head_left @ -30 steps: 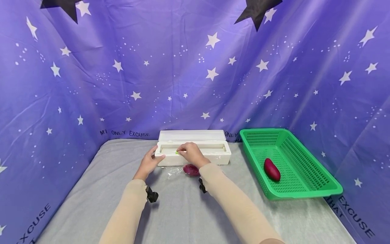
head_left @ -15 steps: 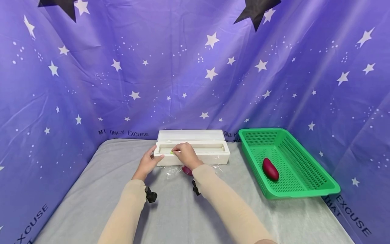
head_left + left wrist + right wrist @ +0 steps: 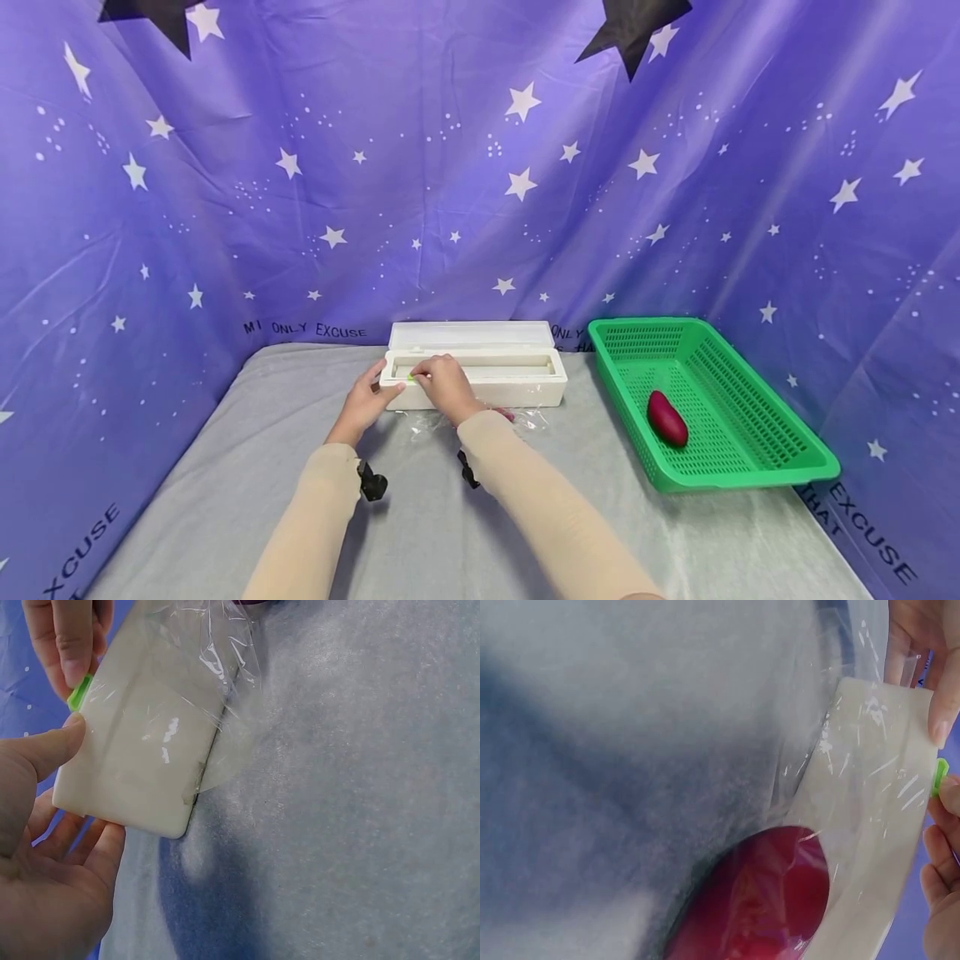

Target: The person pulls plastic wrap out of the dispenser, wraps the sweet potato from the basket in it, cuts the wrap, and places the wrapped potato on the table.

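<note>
A white cling film dispenser box [image 3: 517, 392] stands near the back of the table with its lid [image 3: 472, 335] raised. My left hand [image 3: 362, 406] grips the box's left end, thumb at the front edge and fingers on the far side. Between thumb and fingertips, my right hand [image 3: 447, 385] pinches the small green cutter slider [image 3: 79, 693] near the left end of the edge. Clear film [image 3: 217, 660] hangs down the front onto the cloth. Under it lies a dark red oblong thing like a sweet potato [image 3: 757, 900], mostly hidden by my right arm in the head view.
To the right stands a green perforated basket [image 3: 750, 479] with another dark red sweet-potato-like piece [image 3: 667, 419] in it. A grey cloth [image 3: 427, 517] covers the table. Behind hangs a purple starry curtain [image 3: 420, 208].
My right hand has slid left along the box edge with the green slider, closer to my left hand. My left hand keeps its grip on the box end.
</note>
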Demonstrator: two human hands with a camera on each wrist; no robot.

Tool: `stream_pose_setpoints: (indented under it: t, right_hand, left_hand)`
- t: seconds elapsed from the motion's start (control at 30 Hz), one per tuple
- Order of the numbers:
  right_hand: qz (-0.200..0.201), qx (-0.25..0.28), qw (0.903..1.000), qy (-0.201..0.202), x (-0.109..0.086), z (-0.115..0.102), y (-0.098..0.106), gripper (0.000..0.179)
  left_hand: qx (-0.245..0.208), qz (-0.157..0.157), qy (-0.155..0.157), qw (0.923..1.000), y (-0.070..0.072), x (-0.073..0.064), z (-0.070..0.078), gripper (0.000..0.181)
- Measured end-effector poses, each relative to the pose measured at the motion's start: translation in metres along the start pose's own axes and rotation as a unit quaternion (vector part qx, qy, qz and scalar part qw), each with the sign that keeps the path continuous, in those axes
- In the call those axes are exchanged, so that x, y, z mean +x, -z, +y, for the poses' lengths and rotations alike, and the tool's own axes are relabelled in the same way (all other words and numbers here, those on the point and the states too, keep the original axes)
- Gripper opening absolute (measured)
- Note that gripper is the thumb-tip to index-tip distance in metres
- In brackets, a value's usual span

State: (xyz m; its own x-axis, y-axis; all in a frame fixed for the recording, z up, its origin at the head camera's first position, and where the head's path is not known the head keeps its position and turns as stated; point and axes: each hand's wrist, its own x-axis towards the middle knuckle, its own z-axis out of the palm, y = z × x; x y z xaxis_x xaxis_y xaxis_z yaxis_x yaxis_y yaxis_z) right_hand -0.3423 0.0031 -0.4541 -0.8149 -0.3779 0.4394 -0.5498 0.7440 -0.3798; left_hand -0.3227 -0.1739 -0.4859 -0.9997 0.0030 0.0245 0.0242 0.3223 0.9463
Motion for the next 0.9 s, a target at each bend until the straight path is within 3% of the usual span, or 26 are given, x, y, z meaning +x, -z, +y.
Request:
stream_pose_setpoints:
  t: [0.9]
  right_hand:
    - [-0.007, -0.013, 0.9999, 0.002, 0.007, -0.025, -0.007, 0.011]
  left_hand:
    - [0.001, 0.007, 0.0, 1.0, -0.001, 0.003, -0.001, 0.078]
